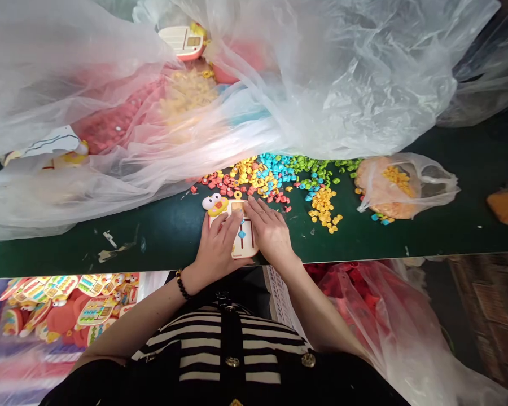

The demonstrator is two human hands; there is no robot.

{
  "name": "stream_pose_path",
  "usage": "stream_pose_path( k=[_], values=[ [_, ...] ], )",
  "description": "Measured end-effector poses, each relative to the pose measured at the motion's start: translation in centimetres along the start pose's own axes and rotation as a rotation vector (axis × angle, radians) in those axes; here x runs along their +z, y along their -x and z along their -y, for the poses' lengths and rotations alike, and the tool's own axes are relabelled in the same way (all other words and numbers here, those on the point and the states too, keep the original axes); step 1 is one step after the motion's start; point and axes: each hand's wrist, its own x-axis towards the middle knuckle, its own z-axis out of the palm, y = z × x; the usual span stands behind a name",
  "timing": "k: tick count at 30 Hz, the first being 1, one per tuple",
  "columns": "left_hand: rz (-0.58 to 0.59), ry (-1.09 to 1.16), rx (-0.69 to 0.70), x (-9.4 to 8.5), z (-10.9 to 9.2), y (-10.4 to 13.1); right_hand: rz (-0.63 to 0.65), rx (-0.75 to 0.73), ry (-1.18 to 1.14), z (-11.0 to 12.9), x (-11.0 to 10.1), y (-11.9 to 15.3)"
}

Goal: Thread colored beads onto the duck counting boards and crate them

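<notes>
A white plastic toy board (248, 248) with a yellow duck head (217, 205) at its top left lies flat on the green table. My left hand (217, 239) grips its left side, fingers over the face. My right hand (273, 231) closes over the upper right edge, fingertips near the board's small tan window. Blue slider pieces (241, 234) sit in a slot of the board, close to my fingers. Part of the face is hidden under my hands. Just beyond lie loose small pieces, red (224, 183), yellow (248, 169), blue (275, 166) and green (317, 172).
Large clear plastic bags (364, 84) cover the back of the green table (161, 237). A small bag (432, 183) with yellow pieces stands to the right. Below the edge at left, a bin holds several finished-looking duck boards (95, 310); a bag of red parts (364, 293) is at right.
</notes>
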Motion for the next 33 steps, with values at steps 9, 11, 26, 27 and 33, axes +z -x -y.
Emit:
stream_pose_path(
  k=[9, 11, 26, 27, 33],
  values=[
    [0.000, 0.048, 0.042, -0.2, 0.0, 0.2, -0.055, 0.129, -0.305, 0.9, 0.6, 2.6],
    [-0.022, 0.050, 0.035, -0.1, 0.0, 0.3, -0.064, 0.151, -0.341, 1.2, 0.8, 3.2],
    [0.044, -0.035, 0.052, -0.5, -0.3, 0.2, -0.321, 0.182, -0.168, -4.2, -1.9, -1.5],
    [0.047, -0.038, 0.051, -0.6, -0.3, 0.2, -0.271, 0.180, -0.116, -5.0, -2.0, -2.4],
    [0.068, -0.031, 0.059, -0.7, -0.4, 0.3, -0.094, 0.137, 0.035, -6.0, -1.1, -4.5]
  ],
)
